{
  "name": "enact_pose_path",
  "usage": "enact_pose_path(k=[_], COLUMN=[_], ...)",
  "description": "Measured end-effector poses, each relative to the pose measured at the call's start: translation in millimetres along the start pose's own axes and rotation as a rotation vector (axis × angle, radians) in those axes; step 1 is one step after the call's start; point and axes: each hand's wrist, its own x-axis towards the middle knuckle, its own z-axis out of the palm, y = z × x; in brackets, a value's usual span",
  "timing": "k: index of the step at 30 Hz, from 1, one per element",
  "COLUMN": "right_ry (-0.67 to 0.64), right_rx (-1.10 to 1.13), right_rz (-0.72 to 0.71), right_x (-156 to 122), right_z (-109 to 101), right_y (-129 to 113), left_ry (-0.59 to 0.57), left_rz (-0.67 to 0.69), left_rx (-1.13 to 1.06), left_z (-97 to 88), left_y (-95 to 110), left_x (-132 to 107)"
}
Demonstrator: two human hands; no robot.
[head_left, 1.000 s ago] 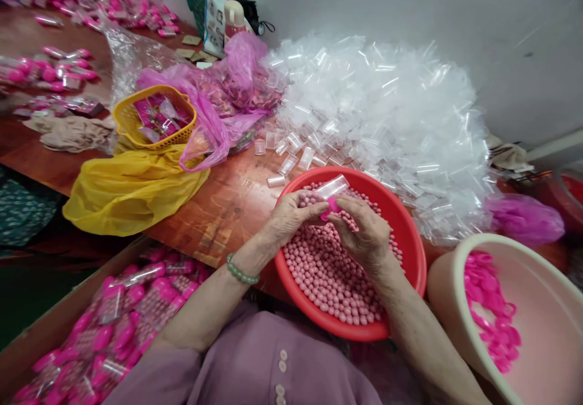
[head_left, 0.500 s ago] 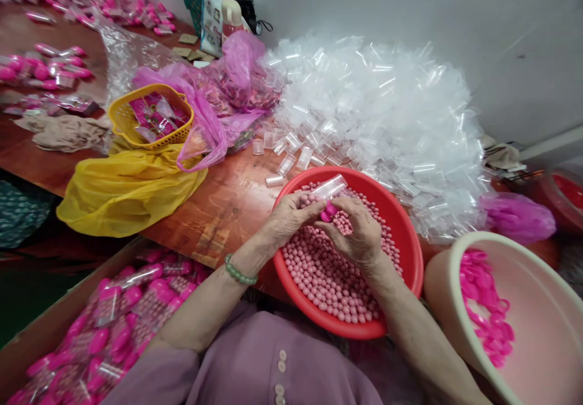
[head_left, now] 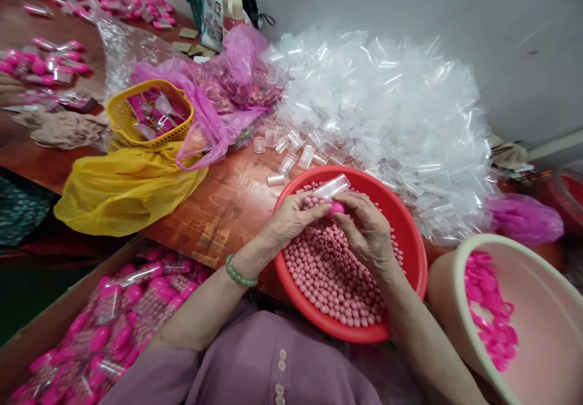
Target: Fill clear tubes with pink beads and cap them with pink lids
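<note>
Both my hands meet above a red basin (head_left: 410, 259) holding many small pink beads (head_left: 337, 277). My left hand (head_left: 294, 217) is closed around a capsule whose pink beads (head_left: 313, 201) show at the fingers. A bright pink cap (head_left: 337, 208) sits at its end, between the two hands. My right hand (head_left: 368, 229) pinches this cap with thumb and fingers. Just behind the fingers, a clear plastic tube (head_left: 333, 186) lies slanted; whether it rests on the beads or is held I cannot tell.
Clear tubes (head_left: 387, 101) are heaped behind the basin. A cream bucket (head_left: 546, 314) with pink caps (head_left: 487, 308) stands right. At lower left, a box (head_left: 68, 289) holds filled capsules (head_left: 122, 332). A yellow basket (head_left: 118, 107) and yellow bag (head_left: 127, 192) sit left. Another person's hand (head_left: 9, 89) shows far left.
The pink cap has turned and shows a rounded side now, and beads show beside my left fingers. My right hand has shifted slightly right. Another person's hand has appeared at far left.
</note>
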Motion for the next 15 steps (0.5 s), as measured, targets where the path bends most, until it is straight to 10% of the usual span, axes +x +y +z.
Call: enact_pose_path(k=[7,15], right_ry=[0.126,0.073], right_rx=[0.362,0.498], right_rz=[0.373,0.470], right_x=[-3,0], right_z=[16,17], right_y=[1,2], left_ry=[0.071,0.021], left_rz=[0.061,0.053], left_rx=[0.078,0.183], left_z=[-0.7,1.7], left_y=[-2,0], left_x=[1,-1])
